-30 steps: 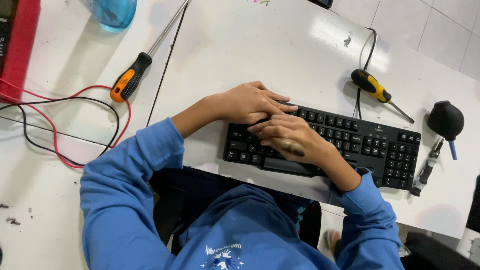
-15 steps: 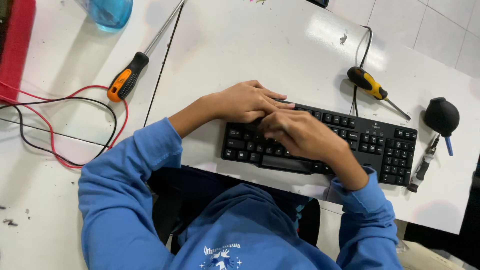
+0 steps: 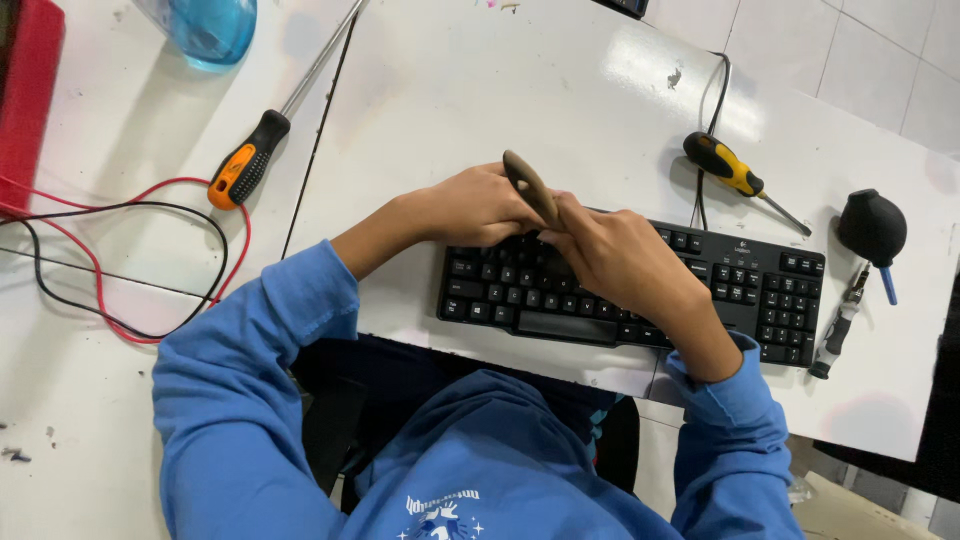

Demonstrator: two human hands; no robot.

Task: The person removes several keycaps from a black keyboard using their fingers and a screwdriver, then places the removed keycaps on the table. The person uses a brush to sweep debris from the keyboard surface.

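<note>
A slim brown stick-like tool (image 3: 530, 187) is pinched in the right hand (image 3: 615, 262), angled up over the black plastic keyboard (image 3: 740, 290); the keyboard's steadied by the left hand (image 3: 480, 205), pressed flat, nothing gripped.

One head-worn camera, looking steeply down from close above onto the white table (image 3: 560, 90), the black keyboard (image 3: 700, 290) sitting centre-right; no second view to overlap.

We are seeing an orange screwdriver (image 3: 243, 166) lying on the white table (image 3: 520, 90) at the left, just above looping red and black wires (image 3: 150, 250), with a blue bottle (image 3: 205, 28) and a red case (image 3: 25, 100) sitting at the top left. At the right, a yellow screwdriver (image 3: 728, 170) is resting across a black cable (image 3: 712, 130), and a black blower (image 3: 873, 228) is lying above a small driver (image 3: 838, 330).
</note>
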